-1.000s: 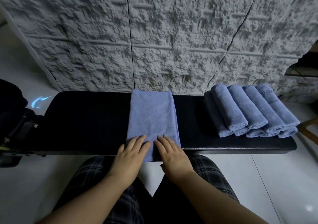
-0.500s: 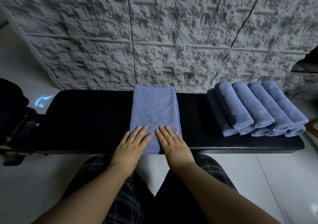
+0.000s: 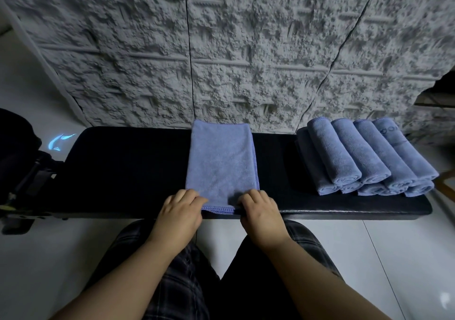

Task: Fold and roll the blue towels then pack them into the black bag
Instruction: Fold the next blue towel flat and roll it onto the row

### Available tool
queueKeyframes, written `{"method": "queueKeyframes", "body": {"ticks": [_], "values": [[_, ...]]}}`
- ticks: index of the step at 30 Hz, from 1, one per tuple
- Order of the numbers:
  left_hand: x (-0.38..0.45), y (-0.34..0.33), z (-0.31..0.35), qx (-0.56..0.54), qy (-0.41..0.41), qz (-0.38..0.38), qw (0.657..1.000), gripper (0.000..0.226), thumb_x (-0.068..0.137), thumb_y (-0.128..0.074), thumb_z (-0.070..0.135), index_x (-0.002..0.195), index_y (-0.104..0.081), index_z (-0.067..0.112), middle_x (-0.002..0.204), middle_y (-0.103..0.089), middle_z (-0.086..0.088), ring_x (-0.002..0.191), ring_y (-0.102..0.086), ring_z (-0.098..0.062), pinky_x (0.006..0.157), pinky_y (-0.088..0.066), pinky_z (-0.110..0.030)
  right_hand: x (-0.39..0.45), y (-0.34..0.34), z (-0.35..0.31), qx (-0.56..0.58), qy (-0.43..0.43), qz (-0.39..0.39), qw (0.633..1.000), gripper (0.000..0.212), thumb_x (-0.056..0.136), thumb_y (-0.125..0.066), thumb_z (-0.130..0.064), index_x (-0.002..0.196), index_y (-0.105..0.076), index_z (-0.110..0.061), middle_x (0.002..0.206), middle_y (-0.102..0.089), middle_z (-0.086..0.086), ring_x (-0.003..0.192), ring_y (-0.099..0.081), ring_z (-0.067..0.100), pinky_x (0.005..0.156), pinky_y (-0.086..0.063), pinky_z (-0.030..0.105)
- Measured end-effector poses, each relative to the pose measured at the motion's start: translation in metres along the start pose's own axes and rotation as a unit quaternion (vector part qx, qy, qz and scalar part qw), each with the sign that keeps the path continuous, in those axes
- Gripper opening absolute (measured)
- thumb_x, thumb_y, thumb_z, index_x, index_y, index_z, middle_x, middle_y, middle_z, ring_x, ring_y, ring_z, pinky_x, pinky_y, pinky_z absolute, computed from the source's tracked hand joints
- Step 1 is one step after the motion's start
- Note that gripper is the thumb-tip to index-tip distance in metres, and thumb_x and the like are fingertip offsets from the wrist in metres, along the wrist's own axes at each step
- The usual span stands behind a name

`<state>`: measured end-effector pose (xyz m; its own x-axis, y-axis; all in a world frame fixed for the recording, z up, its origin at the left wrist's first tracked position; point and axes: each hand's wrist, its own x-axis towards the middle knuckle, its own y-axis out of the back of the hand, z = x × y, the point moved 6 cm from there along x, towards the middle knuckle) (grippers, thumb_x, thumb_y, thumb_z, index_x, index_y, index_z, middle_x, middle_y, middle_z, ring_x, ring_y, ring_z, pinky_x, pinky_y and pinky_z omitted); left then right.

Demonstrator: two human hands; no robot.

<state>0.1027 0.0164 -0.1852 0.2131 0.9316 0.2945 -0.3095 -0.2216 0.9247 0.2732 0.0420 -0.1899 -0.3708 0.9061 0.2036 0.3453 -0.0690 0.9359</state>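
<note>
Folded blue towel (image 3: 221,162) lying flat across middle of black padded bench (image 3: 128,172), long axis running away from sitter, near hem just at front edge. Left hand (image 3: 178,215) at near-left corner, right hand (image 3: 261,212) at near-right corner; fingers of both curled over hem and pinching it, a corner each. Hem between the two hands slightly lifted and doubled over, stitched edge showing. Judged: start of the roll, with hands spread to the two corners so the roll comes up even across the width and does not cone. Towel laid lengthwise toward wall (image 3: 246,49), probably to give a straight run for rolling away from body. Rolled blue towels (image 3: 364,159) stacked at right end of bench, upper row resting on lower row, open ends facing front; exact count not clear since lower row mostly hidden. Likely parked there to keep working area free and within reach for packing. Dark bulky object at far left edge of view (image 3: 14,152), possibly the black bag, cannot confirm. Folding on this towel looks complete; rolling barely begun; packing not started. Risk noted: soft pile may slip on bench covering, so first turn needs to be tight. Plaid trousers (image 3: 172,282) visible below bench.
</note>
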Motion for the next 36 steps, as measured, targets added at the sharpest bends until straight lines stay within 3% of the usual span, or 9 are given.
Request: {"method": "queueKeyframes", "body": {"ticks": [3,7,16,22,25,27,30,34,36], "values": [[0.000,0.002,-0.009,-0.052,0.042,-0.006,0.998,0.025,0.070,-0.075,0.006,0.092,-0.067,0.017,0.087,-0.060,0.004,0.081,-0.057,-0.020,0.067,-0.052,-0.035,-0.002,0.001,0.013,0.022,-0.029,-0.012,0.999,0.014,0.076,-0.064,-0.014,0.088,-0.065,-0.018,0.090,-0.059,-0.003,0.081,-0.055,0.021,0.067,-0.047,0.033],[-0.002,-0.001,-0.025,-0.140,0.104,-0.011,0.985,0.016,0.087,-0.060,0.005,0.100,-0.068,0.010,0.091,-0.062,-0.002,0.085,-0.053,-0.024,0.076,-0.042,-0.029,-0.004,0.004,0.023,0.122,-0.080,-0.040,0.988,0.019,0.091,-0.059,-0.020,0.105,-0.070,-0.014,0.100,-0.060,0.000,0.094,-0.048,0.020,0.084,-0.042,0.030],[-0.001,-0.001,-0.033,-0.194,0.230,0.018,0.954,0.009,0.092,-0.054,0.009,0.097,-0.060,0.005,0.091,-0.058,-0.006,0.088,-0.052,-0.026,0.076,-0.043,-0.037,-0.002,-0.004,0.034,0.238,-0.214,-0.039,0.947,0.013,0.095,-0.054,-0.022,0.104,-0.061,-0.014,0.093,-0.057,-0.001,0.093,-0.041,0.011,0.076,-0.030,0.018],[0.004,0.010,-0.023,-0.084,0.155,0.039,0.984,0.022,0.076,-0.068,0.000,0.080,-0.050,0.012,0.081,-0.051,-0.005,0.075,-0.050,-0.027,0.061,-0.044,-0.038,0.000,-0.004,0.028,0.134,-0.191,-0.025,0.972,0.019,0.097,-0.050,-0.019,0.108,-0.058,-0.006,0.109,-0.055,0.010,0.097,-0.047,0.025,0.086,-0.037,0.033],[0.008,0.010,-0.011,-0.019,0.074,0.037,0.996,0.039,0.055,-0.067,-0.012,0.072,-0.049,0.017,0.079,-0.049,0.000,0.076,-0.041,-0.019,0.060,-0.044,-0.034,-0.001,0.007,0.021,0.068,-0.180,0.043,0.980,0.011,0.086,-0.063,-0.010,0.095,-0.057,-0.008,0.097,-0.054,0.010,0.087,-0.050,0.030,0.072,-0.036,0.036],[0.008,0.006,-0.006,-0.010,0.040,0.026,0.999,0.041,0.048,-0.066,-0.014,0.070,-0.053,0.018,0.077,-0.051,0.002,0.078,-0.038,-0.016,0.062,-0.046,-0.035,0.000,0.012,0.013,-0.003,-0.129,0.076,0.989,0.027,0.067,-0.072,0.002,0.081,-0.055,-0.012,0.084,-0.051,0.006,0.072,-0.048,0.027,0.060,-0.031,0.033],[0.007,0.001,-0.008,-0.013,0.037,0.016,0.999,0.038,0.050,-0.069,-0.010,0.073,-0.057,0.018,0.078,-0.054,0.003,0.081,-0.039,-0.015,0.063,-0.048,-0.034,0.002,0.011,0.007,0.019,-0.068,0.073,0.995,0.032,0.056,-0.067,0.015,0.071,-0.058,-0.011,0.075,-0.049,0.002,0.065,-0.044,0.018,0.057,-0.031,0.026],[0.003,-0.003,-0.013,-0.052,0.059,0.012,0.997,0.016,0.068,-0.050,0.014,0.082,-0.056,0.019,0.088,-0.054,0.004,0.090,-0.040,-0.014,0.072,-0.045,-0.035,0.002,0.008,0.007,0.045,-0.053,0.067,0.995,0.030,0.063,-0.067,0.016,0.083,-0.066,-0.007,0.080,-0.056,0.005,0.069,-0.052,0.020,0.060,-0.036,0.022],[0.001,-0.007,-0.015,-0.078,0.071,0.003,0.994,0.021,0.068,-0.063,0.011,0.086,-0.056,0.018,0.094,-0.053,0.003,0.095,-0.042,-0.016,0.076,-0.041,-0.034,0.002,0.007,0.007,0.052,-0.044,0.063,0.996,0.032,0.064,-0.065,0.017,0.085,-0.067,-0.006,0.081,-0.059,0.006,0.069,-0.055,0.023,0.061,-0.039,0.022]]}}
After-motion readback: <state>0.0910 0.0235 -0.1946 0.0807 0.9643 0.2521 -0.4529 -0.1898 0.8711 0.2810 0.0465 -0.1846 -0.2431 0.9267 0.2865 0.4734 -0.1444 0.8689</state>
